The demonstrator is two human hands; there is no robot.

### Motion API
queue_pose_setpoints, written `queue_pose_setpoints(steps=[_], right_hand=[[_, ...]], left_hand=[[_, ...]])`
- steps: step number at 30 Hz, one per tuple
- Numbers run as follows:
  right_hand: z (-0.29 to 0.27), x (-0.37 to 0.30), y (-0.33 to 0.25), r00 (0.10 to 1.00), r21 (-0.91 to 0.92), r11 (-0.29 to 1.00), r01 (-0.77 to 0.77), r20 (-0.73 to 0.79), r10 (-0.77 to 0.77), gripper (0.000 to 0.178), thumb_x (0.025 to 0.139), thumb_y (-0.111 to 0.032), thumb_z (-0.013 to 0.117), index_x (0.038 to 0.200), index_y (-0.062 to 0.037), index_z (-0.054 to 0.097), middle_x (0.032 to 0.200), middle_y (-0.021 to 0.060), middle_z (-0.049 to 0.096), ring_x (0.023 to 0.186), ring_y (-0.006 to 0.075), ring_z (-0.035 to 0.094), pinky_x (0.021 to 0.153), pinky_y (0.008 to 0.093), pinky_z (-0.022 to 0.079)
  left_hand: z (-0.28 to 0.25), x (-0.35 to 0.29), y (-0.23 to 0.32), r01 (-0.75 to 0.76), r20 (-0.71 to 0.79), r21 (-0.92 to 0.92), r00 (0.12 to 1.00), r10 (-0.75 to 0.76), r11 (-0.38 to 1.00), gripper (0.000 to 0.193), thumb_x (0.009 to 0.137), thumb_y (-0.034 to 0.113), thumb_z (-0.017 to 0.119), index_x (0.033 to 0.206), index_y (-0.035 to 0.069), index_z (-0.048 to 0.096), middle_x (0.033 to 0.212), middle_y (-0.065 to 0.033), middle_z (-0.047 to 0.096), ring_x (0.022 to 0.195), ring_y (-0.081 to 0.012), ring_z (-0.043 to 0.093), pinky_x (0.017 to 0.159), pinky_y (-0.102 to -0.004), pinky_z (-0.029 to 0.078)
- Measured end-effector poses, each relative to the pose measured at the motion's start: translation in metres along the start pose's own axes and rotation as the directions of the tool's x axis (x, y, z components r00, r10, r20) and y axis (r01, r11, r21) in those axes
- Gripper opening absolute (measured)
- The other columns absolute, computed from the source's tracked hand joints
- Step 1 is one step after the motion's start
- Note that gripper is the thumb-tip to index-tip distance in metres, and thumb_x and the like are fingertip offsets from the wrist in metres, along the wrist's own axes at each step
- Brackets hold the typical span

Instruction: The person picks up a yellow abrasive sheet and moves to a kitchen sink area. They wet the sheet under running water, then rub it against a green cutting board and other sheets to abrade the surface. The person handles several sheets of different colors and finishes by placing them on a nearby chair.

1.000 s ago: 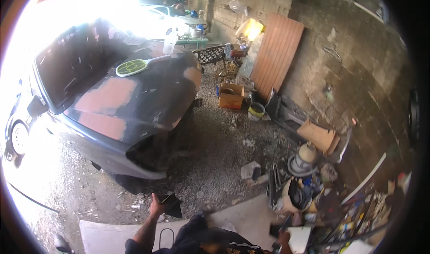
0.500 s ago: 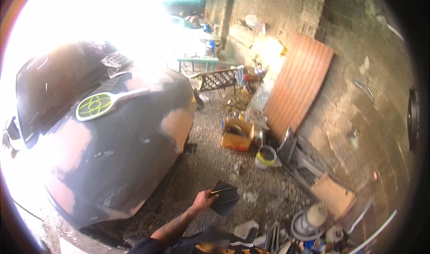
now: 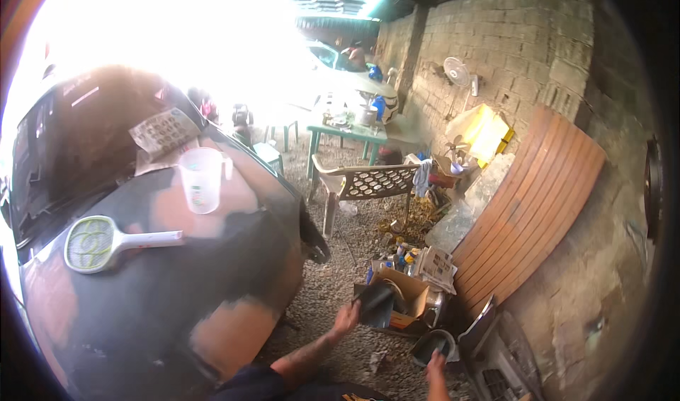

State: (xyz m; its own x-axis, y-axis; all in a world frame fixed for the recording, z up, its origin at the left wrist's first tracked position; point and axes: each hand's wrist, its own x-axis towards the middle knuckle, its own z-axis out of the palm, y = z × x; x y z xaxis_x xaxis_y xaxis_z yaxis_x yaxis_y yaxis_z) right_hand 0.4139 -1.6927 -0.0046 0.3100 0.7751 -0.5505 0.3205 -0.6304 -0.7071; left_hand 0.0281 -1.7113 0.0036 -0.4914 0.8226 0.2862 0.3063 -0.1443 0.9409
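My left hand (image 3: 346,319) is closed on the edge of a dark, thin square sheet (image 3: 377,305), which looks like sandpaper. The sheet overlaps the near side of a cardboard box (image 3: 409,321) in view. Farther right, my right hand (image 3: 435,368) is closed on a small dark piece (image 3: 443,347) over the bucket (image 3: 423,351); its kind is too small to tell. A car hood (image 3: 152,295), dark grey with pinkish-tan patches, spreads to my left. On it lie a racket-shaped swatter (image 3: 92,244) and a clear measuring jug (image 3: 202,181).
Newspaper (image 3: 164,133) lies by the windshield. A plastic bench (image 3: 375,181) and a green table (image 3: 345,130) stand ahead on gravel. A brown corrugated sheet (image 3: 531,203) leans against the block wall (image 3: 510,68), where a fan (image 3: 457,72) hangs. Strong light washes out the upper left.
The view has swung up and to the left, bringing the jug into sight. My right hand has come into view at the bucket. The left still holds the dark sheet, now nearer the box.
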Motion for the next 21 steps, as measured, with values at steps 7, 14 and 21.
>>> queue_pose_setpoints(steps=[7,14,21], right_hand=[[-0.003,0.088,0.065,0.963,-0.255,0.931,-0.262,-0.139,0.232,0.055,0.104,-0.042,0.051,0.133,0.0052,0.055,0.123,0.021,0.065,0.117,0.0328,0.061,0.095,0.0487,0.05],[0.085,0.263,-0.075,0.984,-0.296,0.938,-0.178,-0.046,0.173,0.049,0.098,-0.035,0.064,0.127,0.0025,0.058,0.121,0.0162,0.067,0.109,0.0297,0.064,0.089,0.0462,0.053],[0.152,0.485,-0.409,0.898,-0.077,0.905,0.419,0.184,-0.4,0.051,0.089,-0.028,0.078,0.122,0.0057,0.06,0.122,0.013,0.066,0.103,0.0231,0.063,0.091,0.0417,0.052]], left_hand=[[0.091,0.272,0.024,0.408,0.075,-0.129,0.913,-0.402,0.904,0.037,0.1,0.032,0.048,0.101,-0.003,0.061,0.081,-0.0219,0.065,0.073,-0.032,0.064,0.066,-0.0453,0.048],[0.096,0.516,-0.091,0.322,-0.262,-0.193,0.893,-0.365,0.927,0.034,0.104,0.033,0.057,0.1,0.001,0.066,0.07,-0.0077,0.06,0.064,-0.0156,0.055,0.06,-0.0379,0.046],[0.073,0.688,-0.15,0.396,-0.276,-0.437,0.795,-0.54,0.807,0.032,0.104,0.029,0.057,0.108,-0.001,0.069,0.085,-0.0069,0.069,0.079,-0.0141,0.058,0.072,-0.0361,0.048]])
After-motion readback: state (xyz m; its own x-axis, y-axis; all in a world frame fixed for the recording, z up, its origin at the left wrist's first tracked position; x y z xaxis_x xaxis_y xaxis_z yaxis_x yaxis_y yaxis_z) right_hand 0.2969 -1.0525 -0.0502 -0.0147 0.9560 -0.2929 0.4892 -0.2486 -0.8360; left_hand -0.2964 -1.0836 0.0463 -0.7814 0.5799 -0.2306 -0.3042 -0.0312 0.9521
